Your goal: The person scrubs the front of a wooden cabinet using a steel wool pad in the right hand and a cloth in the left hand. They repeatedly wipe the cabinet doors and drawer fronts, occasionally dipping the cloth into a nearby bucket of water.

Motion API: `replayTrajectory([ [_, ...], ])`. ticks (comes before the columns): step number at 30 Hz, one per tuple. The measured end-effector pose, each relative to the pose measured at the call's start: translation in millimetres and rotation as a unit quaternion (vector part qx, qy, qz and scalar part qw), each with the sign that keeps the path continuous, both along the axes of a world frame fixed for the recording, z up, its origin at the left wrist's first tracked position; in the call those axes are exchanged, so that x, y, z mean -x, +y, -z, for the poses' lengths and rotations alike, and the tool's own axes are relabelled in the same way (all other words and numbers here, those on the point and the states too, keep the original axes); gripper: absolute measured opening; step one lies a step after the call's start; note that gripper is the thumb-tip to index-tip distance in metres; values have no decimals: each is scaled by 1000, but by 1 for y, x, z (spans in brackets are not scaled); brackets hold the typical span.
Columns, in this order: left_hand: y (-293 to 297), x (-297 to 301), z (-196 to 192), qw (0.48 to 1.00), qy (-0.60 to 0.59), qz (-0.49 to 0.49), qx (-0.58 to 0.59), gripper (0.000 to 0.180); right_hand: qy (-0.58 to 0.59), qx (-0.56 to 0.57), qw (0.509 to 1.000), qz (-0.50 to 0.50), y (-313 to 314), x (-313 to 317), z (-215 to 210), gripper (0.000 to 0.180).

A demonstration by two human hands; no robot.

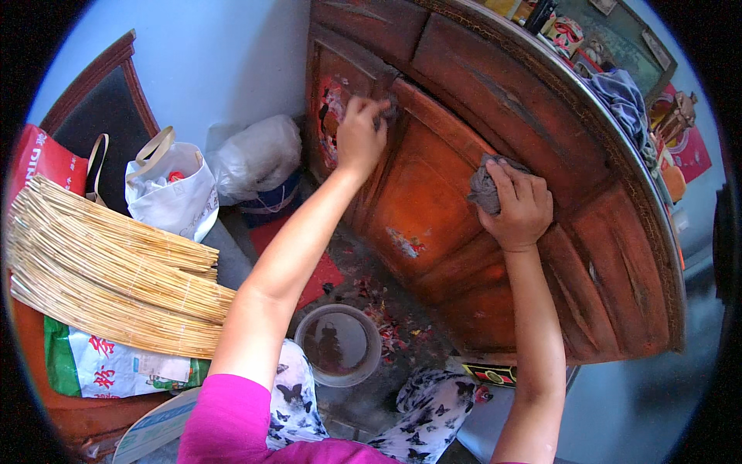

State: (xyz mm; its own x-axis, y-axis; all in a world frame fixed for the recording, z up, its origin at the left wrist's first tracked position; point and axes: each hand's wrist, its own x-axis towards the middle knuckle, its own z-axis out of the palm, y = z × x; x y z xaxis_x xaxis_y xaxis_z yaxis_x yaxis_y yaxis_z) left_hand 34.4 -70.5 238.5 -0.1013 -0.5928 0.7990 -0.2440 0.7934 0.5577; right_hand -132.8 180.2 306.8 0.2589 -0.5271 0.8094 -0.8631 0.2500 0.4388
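Observation:
In front of me stands a reddish-brown wooden cabinet (433, 189) with raised door panels, dark stains and worn patches. My right hand (522, 205) presses a crumpled grey cloth (485, 189) against the upper edge of a door panel. My left hand (360, 138) is closed at a door's edge farther left, with a small dark thing at its blurred fingertips that I cannot make out. Beside it, scraps of a torn colourful picture (332, 112) cling to the left door. Another pale remnant (406, 243) sticks to the middle panel, low down.
On the floor between my knees and the cabinet is a basin (377, 348) of murky water, with coloured scraps (394, 321) around it. At left lie bundled thin sticks (116, 267), a white bag (174, 197) and a plastic-wrapped bundle (259, 158). Cloth (621, 100) and clutter cover the cabinet top.

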Motion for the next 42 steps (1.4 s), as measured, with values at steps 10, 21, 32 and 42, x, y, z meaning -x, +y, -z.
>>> replayTrajectory([
  [10, 3, -1, 30, 995, -93, 10, 24, 36, -3, 4, 1000, -1, -2, -4, 2, 56],
  [21, -5, 23, -7, 999, 33, -17, 38, 28, 0, 3, 1000, 4, -3, -4, 1, 56],
  [32, -20, 17, -44, 998, 48, -4, 36, 25, -4, -4, 1000, -1, -1, -3, 1, 59],
  [42, 16, 10, 29, 996, -24, 16, -89, 26, -3, 3, 1000, 15, -2, -5, 1, 56],
])
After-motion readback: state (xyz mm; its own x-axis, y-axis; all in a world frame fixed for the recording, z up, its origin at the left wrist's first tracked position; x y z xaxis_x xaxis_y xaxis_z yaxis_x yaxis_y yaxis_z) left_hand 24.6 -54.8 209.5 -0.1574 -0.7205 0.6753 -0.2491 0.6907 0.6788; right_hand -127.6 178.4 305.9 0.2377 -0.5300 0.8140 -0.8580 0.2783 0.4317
